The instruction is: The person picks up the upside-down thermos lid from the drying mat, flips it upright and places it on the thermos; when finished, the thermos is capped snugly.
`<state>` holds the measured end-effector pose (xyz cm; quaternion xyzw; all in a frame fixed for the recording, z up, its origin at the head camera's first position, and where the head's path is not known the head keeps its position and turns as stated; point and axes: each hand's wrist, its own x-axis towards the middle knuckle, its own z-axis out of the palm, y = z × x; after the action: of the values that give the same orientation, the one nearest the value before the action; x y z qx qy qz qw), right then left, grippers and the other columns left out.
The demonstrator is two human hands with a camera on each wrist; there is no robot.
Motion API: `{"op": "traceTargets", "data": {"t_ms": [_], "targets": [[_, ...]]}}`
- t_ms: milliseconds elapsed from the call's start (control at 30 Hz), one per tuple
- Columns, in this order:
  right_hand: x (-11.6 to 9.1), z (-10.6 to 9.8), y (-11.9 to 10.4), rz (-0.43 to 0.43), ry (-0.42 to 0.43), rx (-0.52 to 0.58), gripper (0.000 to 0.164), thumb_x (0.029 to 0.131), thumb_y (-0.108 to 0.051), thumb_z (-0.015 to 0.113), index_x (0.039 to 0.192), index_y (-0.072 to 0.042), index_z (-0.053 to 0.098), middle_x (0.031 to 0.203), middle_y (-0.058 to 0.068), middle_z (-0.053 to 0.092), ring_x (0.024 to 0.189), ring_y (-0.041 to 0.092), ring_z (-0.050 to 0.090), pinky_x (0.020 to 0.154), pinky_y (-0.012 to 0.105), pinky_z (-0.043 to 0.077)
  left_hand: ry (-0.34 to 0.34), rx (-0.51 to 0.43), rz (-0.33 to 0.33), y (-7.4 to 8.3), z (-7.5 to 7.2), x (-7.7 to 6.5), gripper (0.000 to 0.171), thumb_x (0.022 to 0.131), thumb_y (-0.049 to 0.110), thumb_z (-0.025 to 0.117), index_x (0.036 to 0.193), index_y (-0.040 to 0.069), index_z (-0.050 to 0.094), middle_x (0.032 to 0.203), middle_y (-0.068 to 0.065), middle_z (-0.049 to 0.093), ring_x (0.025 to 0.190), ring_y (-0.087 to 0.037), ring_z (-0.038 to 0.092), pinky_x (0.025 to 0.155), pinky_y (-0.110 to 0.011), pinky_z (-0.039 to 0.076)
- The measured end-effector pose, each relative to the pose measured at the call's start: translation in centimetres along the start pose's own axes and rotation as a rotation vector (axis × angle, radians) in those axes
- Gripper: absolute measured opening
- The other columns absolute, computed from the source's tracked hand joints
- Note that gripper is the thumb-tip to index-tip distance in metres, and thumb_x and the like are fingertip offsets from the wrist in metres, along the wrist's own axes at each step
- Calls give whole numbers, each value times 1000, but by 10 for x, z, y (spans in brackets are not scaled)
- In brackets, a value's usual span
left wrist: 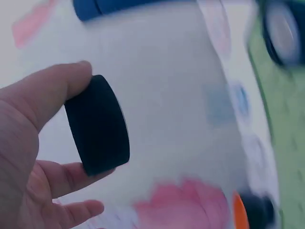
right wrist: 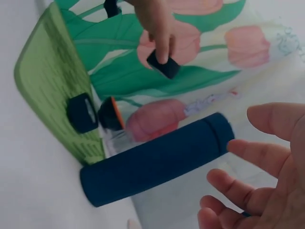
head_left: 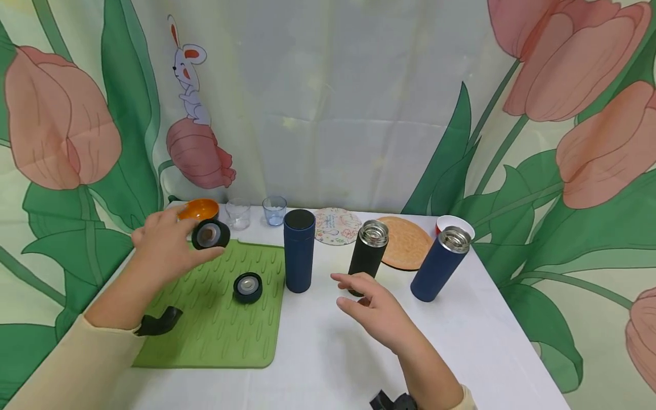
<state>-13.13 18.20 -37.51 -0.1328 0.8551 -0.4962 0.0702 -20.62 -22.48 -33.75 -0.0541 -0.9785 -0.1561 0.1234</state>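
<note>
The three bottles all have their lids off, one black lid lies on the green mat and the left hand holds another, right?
Not all three: in the head view, the navy bottle nearest the green mat has its lid on. The black bottle and the other navy bottle are open. One black lid lies on the mat, and the left hand holds another black lid.

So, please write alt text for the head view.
A person's left hand holds a black lid; another lid rests on a green mat. The right hand is near an open black bottle between capped and open blue bottles.
</note>
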Motion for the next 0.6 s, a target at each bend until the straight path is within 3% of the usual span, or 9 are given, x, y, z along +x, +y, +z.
{"op": "traceTargets", "data": {"t_ms": [100, 267, 467, 600], "targets": [[1, -2, -11, -85, 16, -34, 52, 100, -27, 74, 150, -36, 61, 131, -4, 64, 128, 17, 59, 98, 34, 51, -3, 10, 69, 38, -3, -16, 77, 82, 61, 84, 134, 7, 69, 166, -26, 33, 145, -59, 28, 99, -80, 28], [5, -3, -28, -183, 31, -76, 63, 95, -29, 80, 153, -40, 57, 133, -7, 61, 128, 14, 58, 101, 39, 51, -5, 11, 187, 89, 7, -37, 70, 77, 58, 89, 127, 12, 75, 169, -19, 35, 150, -50, 30, 106, -77, 30], [18, -1, -36, -213, 65, -157, 70, 91, -30, 86, 155, -34, 57, 134, -5, 61, 122, 15, 57, 100, 42, 51, -1, -20, 305, 132, 33, -35, 66, 70, 63, 92, 116, 17, 78, 167, -14, 42, 150, -42, 35, 106, -68, 34], [25, 1, -35, -200, 47, -193, 70, 89, -31, 87, 153, -29, 59, 136, -3, 62, 123, 17, 56, 99, 43, 51, 38, -30, 336, 150, 39, -40, 67, 70, 65, 91, 114, 17, 78, 165, -13, 45, 149, -40, 37, 105, -67, 36]]}}
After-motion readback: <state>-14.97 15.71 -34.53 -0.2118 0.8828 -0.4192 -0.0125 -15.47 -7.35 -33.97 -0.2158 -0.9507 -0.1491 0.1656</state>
